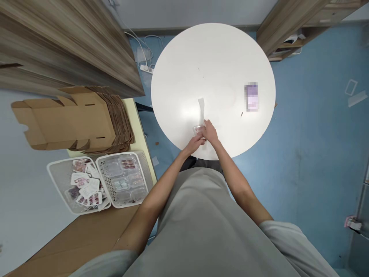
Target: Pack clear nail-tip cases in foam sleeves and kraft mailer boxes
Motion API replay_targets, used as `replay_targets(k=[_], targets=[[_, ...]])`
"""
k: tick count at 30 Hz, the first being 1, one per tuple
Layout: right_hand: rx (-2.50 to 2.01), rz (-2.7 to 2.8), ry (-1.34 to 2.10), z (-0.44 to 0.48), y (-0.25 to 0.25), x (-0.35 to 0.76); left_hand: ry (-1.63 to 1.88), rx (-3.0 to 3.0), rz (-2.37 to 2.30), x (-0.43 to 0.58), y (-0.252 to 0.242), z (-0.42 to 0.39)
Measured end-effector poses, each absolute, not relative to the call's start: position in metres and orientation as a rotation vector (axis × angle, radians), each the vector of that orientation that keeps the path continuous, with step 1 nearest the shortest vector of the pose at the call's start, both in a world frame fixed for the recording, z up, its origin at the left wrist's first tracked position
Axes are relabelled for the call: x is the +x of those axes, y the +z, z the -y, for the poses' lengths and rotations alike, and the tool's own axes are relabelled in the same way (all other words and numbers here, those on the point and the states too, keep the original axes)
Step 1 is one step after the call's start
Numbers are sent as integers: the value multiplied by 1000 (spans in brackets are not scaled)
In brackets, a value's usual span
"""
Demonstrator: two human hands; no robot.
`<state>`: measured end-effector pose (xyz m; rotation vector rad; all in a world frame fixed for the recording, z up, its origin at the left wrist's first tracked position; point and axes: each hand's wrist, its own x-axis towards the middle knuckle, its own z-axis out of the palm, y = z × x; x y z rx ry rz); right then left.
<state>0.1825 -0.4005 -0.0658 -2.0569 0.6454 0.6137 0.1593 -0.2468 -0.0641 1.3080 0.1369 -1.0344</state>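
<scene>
A small clear plastic case [198,129] with pinkish pieces inside, looking like false nails, lies in my hands near the front edge of the white round table [213,50]. My left hand [195,144] is closed on the near side of the case, fingertips pressed to it. From the right, my right hand [210,133] is closed around the case's other side and covers part of it. A thin, pale translucent strip [201,104] extends away from the case, its near end beside my right fingertips. Whether those fingers also pinch the strip is unclear.
At left, a stack of flattened cardboard boxes [72,123] is on a side table. Two white baskets [100,158] hold carded nail sets and clear cases. A blurred purple-and-pink rectangle [251,97] lies on the table's right. A power strip [146,69] sits beyond the table.
</scene>
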Motion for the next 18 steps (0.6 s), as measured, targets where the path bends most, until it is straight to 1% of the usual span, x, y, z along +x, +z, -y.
replay_targets(k=[3, 7, 9, 11, 14, 18], targets=[[-1868, -584, 590, 405, -49, 175, -970, 1281, -301, 160, -59, 237], [-1381, -486, 566, 427, -5, 156, -827, 1383, -426, 176, -47, 225], [-1336, -536, 548, 445, 15, 148, -817, 1423, -385, 186, -39, 224], [-1359, -608, 515, 463, 23, 143, -852, 1393, -310, 194, -34, 228], [-1394, -698, 465, 488, 11, 140, -884, 1341, -296, 203, -37, 241], [-1421, -843, 366, 507, -36, 149, -785, 1552, -395, 214, -58, 266]])
